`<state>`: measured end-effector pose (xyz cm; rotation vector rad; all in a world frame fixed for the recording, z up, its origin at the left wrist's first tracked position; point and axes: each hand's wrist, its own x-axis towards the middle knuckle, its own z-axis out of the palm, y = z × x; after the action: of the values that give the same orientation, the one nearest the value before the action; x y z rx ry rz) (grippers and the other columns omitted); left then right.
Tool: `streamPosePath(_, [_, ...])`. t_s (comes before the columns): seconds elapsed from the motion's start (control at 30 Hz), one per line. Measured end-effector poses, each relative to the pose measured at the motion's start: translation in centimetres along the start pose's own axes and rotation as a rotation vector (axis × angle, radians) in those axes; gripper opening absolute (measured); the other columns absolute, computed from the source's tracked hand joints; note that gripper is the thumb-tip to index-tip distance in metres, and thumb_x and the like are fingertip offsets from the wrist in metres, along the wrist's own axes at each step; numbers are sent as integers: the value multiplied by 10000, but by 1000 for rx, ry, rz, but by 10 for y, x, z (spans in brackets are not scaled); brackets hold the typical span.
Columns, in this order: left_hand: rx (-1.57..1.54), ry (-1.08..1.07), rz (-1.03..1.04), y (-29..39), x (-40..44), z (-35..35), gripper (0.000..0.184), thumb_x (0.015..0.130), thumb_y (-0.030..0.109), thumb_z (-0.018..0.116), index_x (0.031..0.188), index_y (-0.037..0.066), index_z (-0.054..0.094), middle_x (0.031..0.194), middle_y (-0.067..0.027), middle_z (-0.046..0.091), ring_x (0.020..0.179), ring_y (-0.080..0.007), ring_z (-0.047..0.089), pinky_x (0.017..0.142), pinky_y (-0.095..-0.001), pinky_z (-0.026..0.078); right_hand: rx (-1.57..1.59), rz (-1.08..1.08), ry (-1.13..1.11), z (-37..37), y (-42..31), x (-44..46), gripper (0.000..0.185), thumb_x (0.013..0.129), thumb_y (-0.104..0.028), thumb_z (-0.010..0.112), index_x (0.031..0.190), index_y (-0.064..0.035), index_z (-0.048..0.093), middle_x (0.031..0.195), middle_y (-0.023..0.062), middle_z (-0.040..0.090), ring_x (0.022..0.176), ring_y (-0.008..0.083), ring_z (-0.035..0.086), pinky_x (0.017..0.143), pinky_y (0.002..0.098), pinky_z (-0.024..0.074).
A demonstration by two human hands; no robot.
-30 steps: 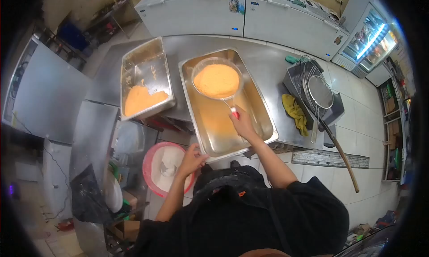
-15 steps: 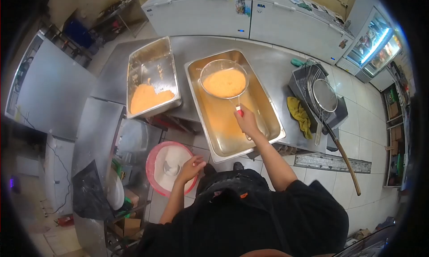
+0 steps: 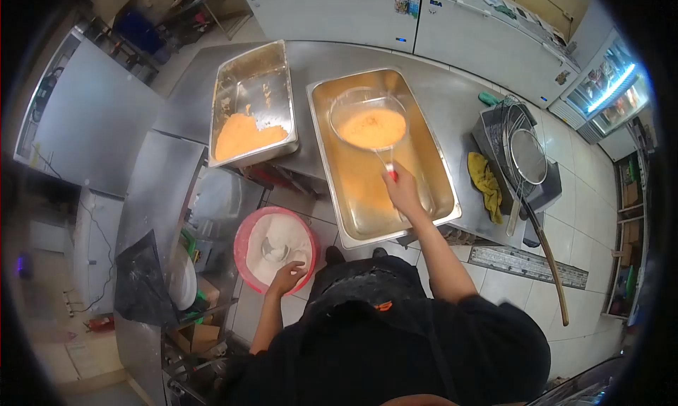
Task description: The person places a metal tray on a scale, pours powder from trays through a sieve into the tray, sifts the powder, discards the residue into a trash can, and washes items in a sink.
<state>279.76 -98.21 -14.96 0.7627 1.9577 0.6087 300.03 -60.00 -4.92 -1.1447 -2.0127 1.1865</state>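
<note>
My right hand (image 3: 405, 192) is closed round the red-and-white handle of a round wire sieve (image 3: 385, 149). The sieve hangs over a deep steel pan (image 3: 359, 231) and holds a mound of orange powder (image 3: 373, 128). More orange powder coats the bottom of that pan. My left hand (image 3: 287, 278) holds nothing, its fingers loosely bent and apart, above the near rim of a pink tub (image 3: 244, 265). White powder fills the tub, with a metal scoop (image 3: 274, 250) resting in it. To the left, a second steel pan (image 3: 288, 98) carries an orange heap (image 3: 244, 137).
Right of the pans lie a yellow cloth (image 3: 484, 183) and a grey bin (image 3: 547, 187) topped with wire strainers (image 3: 527, 156) and a long wooden handle (image 3: 553, 272). Chest freezers (image 3: 487, 49) line the back. A black plastic bag (image 3: 145, 286) hangs at lower left.
My right hand and the sieve shift slightly within the pan, and the powder in the sieve has moved. My left hand stays by the tub. The whole view has shifted slightly.
</note>
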Motion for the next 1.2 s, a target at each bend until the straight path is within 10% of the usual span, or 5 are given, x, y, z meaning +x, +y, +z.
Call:
streamPosePath(0.53, [-565,-179,3,172,-14,58,439,1001,379,571,1300,61,518,1124,-68,663,909,-139,640,726,-282,524,21,-26,-71,-24,3,12,300,925,-218,623,1090,32,612,825,270,648,808,427,659,701,437,512])
streamPosePath(0.87, [151,0,-391,8,-94,97,533,935,452,623,1275,43,602,1222,-155,658,1074,-261,644,862,-375,535,-30,-110,-140,-27,17,20,306,927,-199,617,1119,39,621,923,247,676,800,371,680,708,408,524])
streamPosePath(0.9, [269,252,-43,-64,-103,125,559,897,454,666,1262,34,619,1179,-175,673,1007,-306,665,880,-395,525,-8,-149,-123,-31,6,14,306,927,-199,617,1119,39,621,923,247,676,800,371,680,708,408,524])
streamPosePath(1.0, [-400,205,-456,-30,-152,152,563,890,439,699,1262,24,617,1107,-159,701,956,-263,671,828,-360,532,20,-369,59,-40,31,-12,245,941,-205,579,1012,29,594,784,216,651,658,329,667,592,428,527])
streamPosePath(1.2, [-517,501,-109,-9,-218,214,515,898,398,709,1274,59,614,1084,-151,692,951,-248,661,799,-352,533,83,-171,-73,-51,19,-12,279,945,-232,572,1032,32,590,782,204,644,523,294,634,426,389,473])
